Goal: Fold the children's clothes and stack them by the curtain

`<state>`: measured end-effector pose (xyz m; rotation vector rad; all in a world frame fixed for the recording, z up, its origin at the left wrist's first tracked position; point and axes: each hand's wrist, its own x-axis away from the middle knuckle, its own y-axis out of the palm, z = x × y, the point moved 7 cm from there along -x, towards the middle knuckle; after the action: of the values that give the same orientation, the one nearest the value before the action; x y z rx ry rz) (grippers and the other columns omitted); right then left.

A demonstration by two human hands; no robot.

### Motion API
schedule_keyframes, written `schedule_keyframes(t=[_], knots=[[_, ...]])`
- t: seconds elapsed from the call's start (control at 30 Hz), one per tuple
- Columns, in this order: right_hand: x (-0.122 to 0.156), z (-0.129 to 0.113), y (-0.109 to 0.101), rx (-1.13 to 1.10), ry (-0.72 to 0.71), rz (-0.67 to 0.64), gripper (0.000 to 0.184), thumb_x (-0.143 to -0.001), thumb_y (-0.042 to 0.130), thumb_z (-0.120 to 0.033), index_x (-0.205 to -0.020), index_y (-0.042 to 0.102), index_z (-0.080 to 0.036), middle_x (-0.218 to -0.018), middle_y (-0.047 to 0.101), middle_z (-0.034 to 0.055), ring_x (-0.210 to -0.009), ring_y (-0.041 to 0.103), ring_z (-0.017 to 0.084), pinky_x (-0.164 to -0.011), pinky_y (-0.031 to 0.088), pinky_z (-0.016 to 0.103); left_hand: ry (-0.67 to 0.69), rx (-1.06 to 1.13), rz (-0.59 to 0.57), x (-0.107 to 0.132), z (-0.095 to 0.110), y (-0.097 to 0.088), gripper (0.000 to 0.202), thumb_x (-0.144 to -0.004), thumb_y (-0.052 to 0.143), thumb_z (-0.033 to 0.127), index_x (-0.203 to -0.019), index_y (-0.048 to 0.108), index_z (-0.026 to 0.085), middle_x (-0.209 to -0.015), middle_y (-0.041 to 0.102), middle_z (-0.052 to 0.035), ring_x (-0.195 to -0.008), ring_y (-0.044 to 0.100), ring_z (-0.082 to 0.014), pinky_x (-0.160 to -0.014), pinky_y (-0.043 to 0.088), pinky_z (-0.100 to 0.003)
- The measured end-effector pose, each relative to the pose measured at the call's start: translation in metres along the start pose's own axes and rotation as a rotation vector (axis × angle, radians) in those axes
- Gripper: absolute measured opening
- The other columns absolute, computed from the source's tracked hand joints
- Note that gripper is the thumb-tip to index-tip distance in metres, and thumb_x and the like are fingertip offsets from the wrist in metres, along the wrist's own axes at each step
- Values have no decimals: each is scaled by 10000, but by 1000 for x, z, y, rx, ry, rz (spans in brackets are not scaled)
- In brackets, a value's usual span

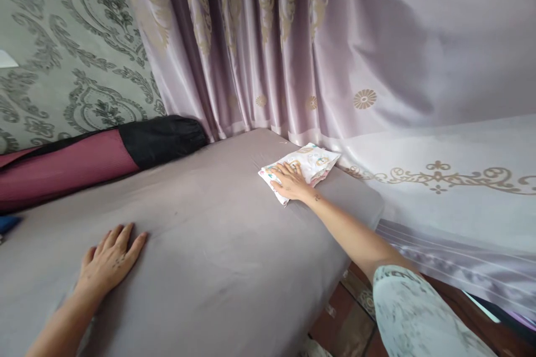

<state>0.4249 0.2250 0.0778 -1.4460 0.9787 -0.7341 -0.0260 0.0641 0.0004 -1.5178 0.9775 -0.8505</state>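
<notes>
While the right hand (pixel 292 183) is lying flat on the folded cloth (pixel 318 159), gripping nothing, the left hand (pixel 109 257) is resting spread on the bed (pixel 201 228); beside the curtain (pixel 247 50), the cloth is looking light, soft, best pinched along an edge.

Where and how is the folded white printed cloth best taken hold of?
Probably pinch the folded white printed cloth at its near edge, from the person's side. It lies flat on the grey fabric sheet, so an edge likely grips best; the layered near edge is partly exposed, while the far side lies close to the pale purple curtain. The right hand rests on the cloth.
</notes>
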Motion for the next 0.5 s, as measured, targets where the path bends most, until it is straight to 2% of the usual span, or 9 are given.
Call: schedule_keyframes(t=[0.07, 0.13, 0.2, 0.27, 0.37, 0.5], knots=[[-2, 7, -5, -93, -6, -39, 563, -980, 226, -505, -1465, 373, -260, -1567, 275, 76, -1449, 173, 257, -1154, 48, 535, -9, 10, -24, 1, 1, -1, 811, -866, -74, 528, -1491, 306, 179, -1556, 303, -65, -1449, 224, -222, -1120, 236, -429], [-6, 26, -17, -165, 47, -1, 615, -986, 106, -517, -1481, 343, -239, -1579, 244, 77, -1455, 163, 230, -1163, 76, 513, -16, 23, -35, 2, 2, -3, 842, -861, -101, 542, -1491, 305, 161, -1559, 294, -74, -1449, 219, -234, -1124, 228, -436], [-7, 59, -34, -137, 191, 126, 622, -987, 86, -498, -1478, 347, -218, -1580, 238, 84, -1457, 148, 242, -1161, 60, 540, -19, 38, -31, 3, 4, -6, 850, -862, -102, 551, -1489, 312, 154, -1556, 299, -79, -1446, 226, -240, -1129, 221, -434], [-6, 96, -42, -66, 366, 175, 610, -990, 90, -459, -1472, 356, -197, -1577, 239, 103, -1457, 135, 276, -1144, 73, 589, -21, 51, -20, 4, 5, -8, 841, -869, -82, 551, -1483, 328, 148, -1550, 310, -86, -1443, 235, -245, -1130, 224, -437], [-1, 143, -37, 17, 550, 132, 603, -986, 118, -454, -1472, 358, -189, -1583, 215, 116, -1455, 128, 308, -1132, 112, 607, -22, 69, -13, 4, 5, -9, 808, -882, -29, 545, -1479, 338, 142, -1544, 322, -94, -1440, 243, -253, -1126, 234, -451], [4, 170, -20, 7, 598, 48, 605, -979, 133, -466, -1474, 356, -200, -1562, 272, 117, -1440, 190, 308, -1138, 175, 568, -12, 90, -8, 3, 6, -9, 770, -895, 33, 530, -1476, 341, 131, -1540, 327, -99, -1437, 250, -265, -1126, 237, -467]])
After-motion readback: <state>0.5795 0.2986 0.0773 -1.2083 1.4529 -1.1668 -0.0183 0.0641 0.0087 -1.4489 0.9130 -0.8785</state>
